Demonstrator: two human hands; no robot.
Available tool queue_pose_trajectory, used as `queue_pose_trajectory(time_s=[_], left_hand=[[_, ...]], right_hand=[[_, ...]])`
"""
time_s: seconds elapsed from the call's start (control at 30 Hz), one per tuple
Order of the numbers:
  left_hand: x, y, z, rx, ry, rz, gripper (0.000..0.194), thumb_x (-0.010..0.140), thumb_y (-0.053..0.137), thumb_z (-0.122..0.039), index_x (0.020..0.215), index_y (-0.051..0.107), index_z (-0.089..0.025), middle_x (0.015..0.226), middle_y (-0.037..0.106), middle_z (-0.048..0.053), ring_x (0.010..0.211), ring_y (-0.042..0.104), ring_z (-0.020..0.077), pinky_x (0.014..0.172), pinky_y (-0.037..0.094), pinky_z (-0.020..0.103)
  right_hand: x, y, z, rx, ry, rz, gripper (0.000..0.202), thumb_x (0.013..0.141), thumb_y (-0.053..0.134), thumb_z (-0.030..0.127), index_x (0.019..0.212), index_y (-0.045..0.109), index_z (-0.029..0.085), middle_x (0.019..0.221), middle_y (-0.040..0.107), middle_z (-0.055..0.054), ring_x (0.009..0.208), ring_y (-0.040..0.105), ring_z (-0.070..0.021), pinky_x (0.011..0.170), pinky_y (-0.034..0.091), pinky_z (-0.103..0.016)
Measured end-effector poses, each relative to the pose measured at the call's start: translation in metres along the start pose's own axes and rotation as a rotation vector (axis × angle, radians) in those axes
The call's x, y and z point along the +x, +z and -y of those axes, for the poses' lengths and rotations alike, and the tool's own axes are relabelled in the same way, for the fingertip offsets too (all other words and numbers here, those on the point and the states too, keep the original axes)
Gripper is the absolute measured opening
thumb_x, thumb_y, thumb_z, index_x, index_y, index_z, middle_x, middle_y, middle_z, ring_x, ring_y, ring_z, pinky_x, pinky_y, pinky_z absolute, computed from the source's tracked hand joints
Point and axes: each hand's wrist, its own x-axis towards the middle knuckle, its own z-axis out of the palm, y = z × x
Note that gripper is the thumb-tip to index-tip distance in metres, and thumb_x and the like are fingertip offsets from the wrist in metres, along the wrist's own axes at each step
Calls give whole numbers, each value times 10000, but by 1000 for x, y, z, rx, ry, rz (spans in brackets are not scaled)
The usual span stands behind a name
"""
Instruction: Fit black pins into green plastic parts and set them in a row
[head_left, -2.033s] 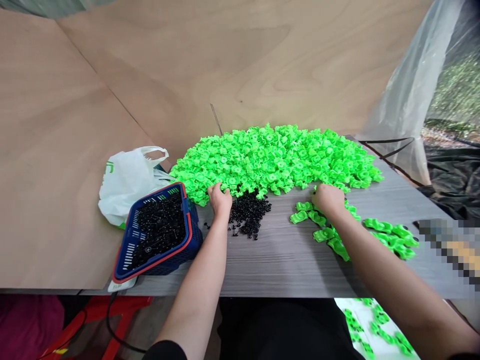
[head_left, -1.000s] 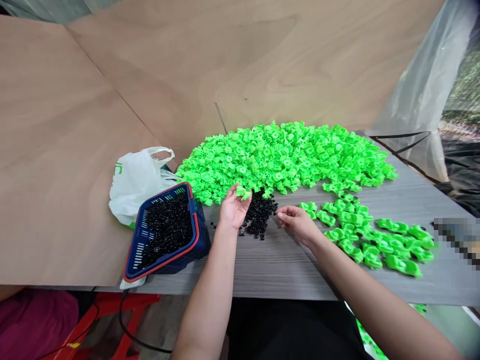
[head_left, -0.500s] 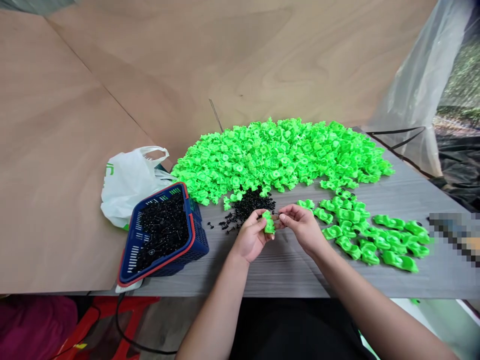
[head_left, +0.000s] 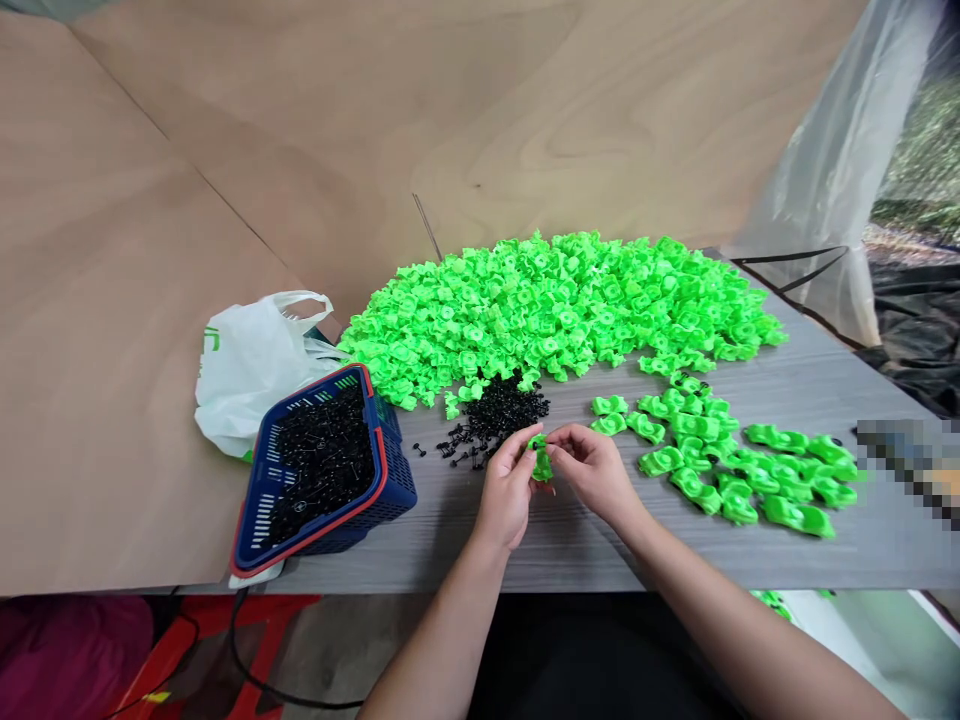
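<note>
At far left a bag (head_left: 251,370) slumps beside the basket (head_left: 401,475), which is filled with axles (head_left: 319,465), dark sticks ending in small wheels. They look light and stiff, thin enough to roll or tangle; the slim middle or a wheel seems the place to pinch. More spill in a heap (head_left: 504,405) on the desk (head_left: 570,550), just in front of the green pile (head_left: 562,310).

Right of the heap, above the desk, the left hand (head_left: 506,495) pinches a green body (head_left: 540,466) between thumb and fingers, by its side. The body looks like hard, thin plastic, very light, smooth and perhaps a bit slick; it should bear firm pressure, though thin edges might crack. Its sides seem the best hold, leaving the face free.

The right hand (head_left: 596,470) has thumb and fingertips drawn together against it, apparently on a black axle (head_left: 537,446) lying across the body; its seating is too small to judge.

Farther right, cars (head_left: 697,425) lie loosely grouped, some with black wheels showing.
</note>
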Motion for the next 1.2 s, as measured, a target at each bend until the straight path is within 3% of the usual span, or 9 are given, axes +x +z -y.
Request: queue_pose_trajectory(time_s=[0.2,0.43,0.73,0.83,0.93,1.03,1.2], left_hand=[[-1,0,2,33,4,19,390,884,602,-311,1266,642,-249,1413,535,99,1057,609,254,654,549,275],[-3,0,-3,43,-2,64,398,874,623,-304,1267,643,-243,1323,599,103,1016,625,244,659,552,275],[-1,-1,5,175,100,-59,371,881,615,-411,1179,690,-203,1272,635,129,1043,639,289,558,541,257],[0,-1,6,261,186,-93,331,902,594,-383,1163,698,-208,1248,656,113,1080,635,268,763,567,321],[-1,-1,6,380,289,-127,310,932,558,-344,1186,682,-215,1235,667,97,1152,607,243,1010,468,382],[-1,-1,6,448,326,-133,315,949,528,-336,1213,655,-218,1242,660,95,1165,598,235,1039,438,388],[-1,-1,6,482,341,-126,274,965,489,-339,1136,654,-202,1175,669,97,1087,621,225,956,477,359]], right_hand=[[-1,0,4,-104,-61,-38,80,786,626,240,782,665,170,649,594,3,604,513,-139,571,423,-253],[-2,-2,-1,-192,-108,-24,65,779,588,185,784,653,180,662,595,10,603,517,-133,572,419,-244],[-6,3,1,-253,-164,-65,74,788,591,168,811,658,187,700,628,1,640,547,-138,613,441,-251],[-8,3,1,-228,-164,-83,67,802,604,178,842,657,188,722,644,-3,653,560,-140,631,457,-256],[-10,4,0,-207,-159,-85,57,814,616,193,859,650,189,752,657,-11,677,583,-148,656,475,-266],[-11,5,-2,-199,-148,-88,61,831,619,211,881,649,193,777,663,-21,698,600,-160,653,482,-272],[-11,6,-5,-191,-166,-99,48,837,639,223,877,654,202,795,667,-22,714,610,-165,675,491,-286]])
